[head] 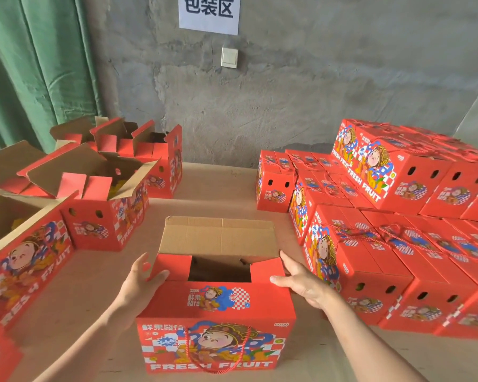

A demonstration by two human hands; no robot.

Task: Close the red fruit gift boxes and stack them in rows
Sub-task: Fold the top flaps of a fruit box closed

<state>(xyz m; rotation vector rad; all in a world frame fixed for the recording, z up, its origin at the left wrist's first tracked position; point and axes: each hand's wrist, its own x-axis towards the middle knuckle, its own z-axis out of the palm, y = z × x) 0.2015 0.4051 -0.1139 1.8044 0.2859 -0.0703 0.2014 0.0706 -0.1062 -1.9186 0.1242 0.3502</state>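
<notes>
A red fruit gift box (pixel 218 326) with a cartoon print and a red rope handle stands in front of me on the cardboard-covered table. Its near lid half lies folded down, and its far brown flap (pixel 218 238) still stands up over a dark gap. My left hand (pixel 141 279) presses on the box's left top corner, thumb on the lid and fingers straight along the side. On the right top edge rests my right hand (pixel 301 282), fingers straight, thumb on the lid.
Closed red boxes (pixel 398 244) are stacked in rows at the right, two layers high at the back. Several open boxes (pixel 100 194) with raised flaps stand at the left. Behind are a grey concrete wall, a paper sign (pixel 209 12) and a green curtain (pixel 33 64).
</notes>
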